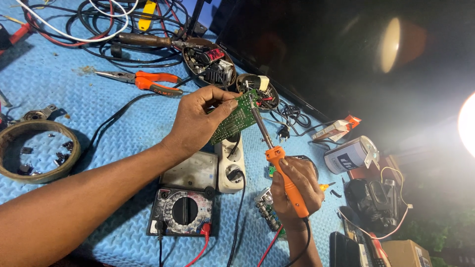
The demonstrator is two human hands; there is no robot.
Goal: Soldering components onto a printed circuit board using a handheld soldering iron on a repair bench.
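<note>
Beyond your hands, two round dishes (208, 62) hold small electronic parts.
Your left hand (198, 121) pinches the green circuit board (235, 118); your right hand (294, 190) grips the orange soldering iron (277, 158).

A blue mat (99, 99) bears orange pliers (148, 80), a multimeter (184, 198) and a power strip (231, 165).

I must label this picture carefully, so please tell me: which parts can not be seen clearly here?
Head view only:
- Soldering iron tip: too small to tell whether it touches the green circuit board.
- Board's component side: faces away.
- Left hand palm: hidden behind its own back.
- Right hand fingers wrap the orange handle, hiding its middle.
- Top right: washed out by lamp glare.
- Multimeter dial markings: too small.
</note>
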